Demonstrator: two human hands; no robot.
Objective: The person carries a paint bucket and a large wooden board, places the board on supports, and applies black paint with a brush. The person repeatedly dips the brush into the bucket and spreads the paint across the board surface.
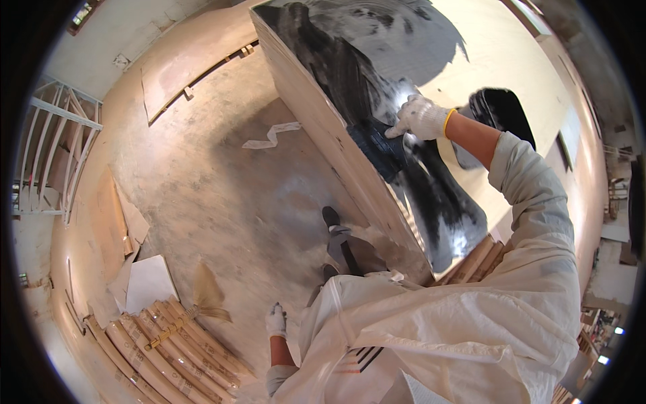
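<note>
My right hand (422, 117), in a white knitted glove with a yellow cuff, is closed on a wide, flat paint brush (375, 149) coated in black. The brush lies near the left edge of a tall stack of pale boards (531, 64). Wet black paint (441, 195) streaks the top board on both sides of it, thinning to grey at the far end. Beyond my right wrist stands a black-smeared tub (503, 113). My left hand (276, 320), also gloved, hangs low at my side, its fingers loosely extended and nothing visible in them.
Several long brown wrapped rolls (168, 353) lie on the floor at the lower left, beside a white sheet (149, 281). A crumpled pale strip (271, 136) is on the floor left of the stack. A white metal rack (60, 145) stands far left.
</note>
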